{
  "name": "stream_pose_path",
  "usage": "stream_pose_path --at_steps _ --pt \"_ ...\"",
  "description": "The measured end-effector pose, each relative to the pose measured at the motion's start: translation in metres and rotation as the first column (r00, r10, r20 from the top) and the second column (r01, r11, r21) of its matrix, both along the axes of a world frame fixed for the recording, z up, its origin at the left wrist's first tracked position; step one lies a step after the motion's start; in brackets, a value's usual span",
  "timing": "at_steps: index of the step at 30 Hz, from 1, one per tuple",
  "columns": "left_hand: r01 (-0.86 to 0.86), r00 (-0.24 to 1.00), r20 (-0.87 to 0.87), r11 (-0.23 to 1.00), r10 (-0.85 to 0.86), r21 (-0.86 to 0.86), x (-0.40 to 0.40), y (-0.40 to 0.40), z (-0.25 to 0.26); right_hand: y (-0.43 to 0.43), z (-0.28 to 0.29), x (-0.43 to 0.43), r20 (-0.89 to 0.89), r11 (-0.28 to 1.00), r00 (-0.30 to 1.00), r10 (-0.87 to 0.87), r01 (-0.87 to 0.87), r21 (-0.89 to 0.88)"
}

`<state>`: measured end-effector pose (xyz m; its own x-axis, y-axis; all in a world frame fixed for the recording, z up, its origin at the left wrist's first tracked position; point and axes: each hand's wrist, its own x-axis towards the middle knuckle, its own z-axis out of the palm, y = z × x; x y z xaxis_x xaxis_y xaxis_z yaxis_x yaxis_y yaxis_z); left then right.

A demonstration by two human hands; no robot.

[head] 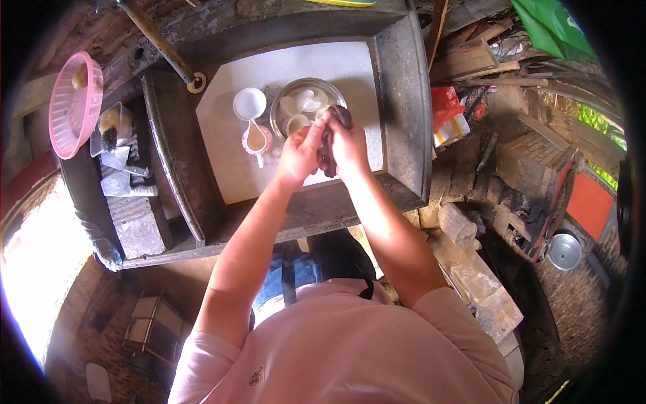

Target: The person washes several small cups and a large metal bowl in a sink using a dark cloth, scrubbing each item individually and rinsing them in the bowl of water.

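My left hand [298, 156] and my right hand [347, 146] are together, both gripping a dark, bunched cloth [329, 156] over the near right rim of a round metal basin [276, 108]. In the basin lie several pale dishes or cups, among them a small cup [297, 124] and a whitish piece [309, 99]. Left of the basin, a white bowl [249, 104] stands on a white board [222, 171] set in the sink. Just below that bowl is a red-and-white patterned cup [256, 141] with a white spoon [258, 132] across it. My fingers partly hide the cloth.
A concrete sink wall [404, 106] surrounds the board. At left are a divider [169, 161], a pink plastic basket [75, 111], a concrete block [136, 227] and a clear container with brushes [112, 126]. A pipe [159, 43] reaches in from above. Bricks and wood lie at right.
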<state>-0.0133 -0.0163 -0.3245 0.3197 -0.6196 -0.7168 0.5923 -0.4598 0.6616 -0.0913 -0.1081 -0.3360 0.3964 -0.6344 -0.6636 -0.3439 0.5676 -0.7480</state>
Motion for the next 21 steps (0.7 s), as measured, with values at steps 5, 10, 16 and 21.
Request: stream_pose_path --at_steps 5,10,16,21 --pt "-0.231 0.938 0.227 0.960 0.263 -0.158 -0.008 0.017 -0.033 0.017 0.022 0.005 -0.227 0.671 0.880 0.418 -0.467 -0.576" --pt "-0.105 0.994 0.038 0.994 0.103 0.044 -0.007 -0.008 0.003 -0.013 0.007 0.006 -0.281 0.884 0.923 0.264 -0.348 -0.313" --pt "-0.360 0.891 -0.339 0.925 0.302 -0.122 0.010 0.008 -0.024 -0.027 0.011 0.004 0.150 0.860 0.940 -0.306 0.205 0.468" --pt "-0.132 0.991 0.025 0.989 0.134 -0.072 0.015 -0.002 -0.029 -0.033 0.000 -0.026 0.132 0.875 0.898 -0.421 0.364 0.318"
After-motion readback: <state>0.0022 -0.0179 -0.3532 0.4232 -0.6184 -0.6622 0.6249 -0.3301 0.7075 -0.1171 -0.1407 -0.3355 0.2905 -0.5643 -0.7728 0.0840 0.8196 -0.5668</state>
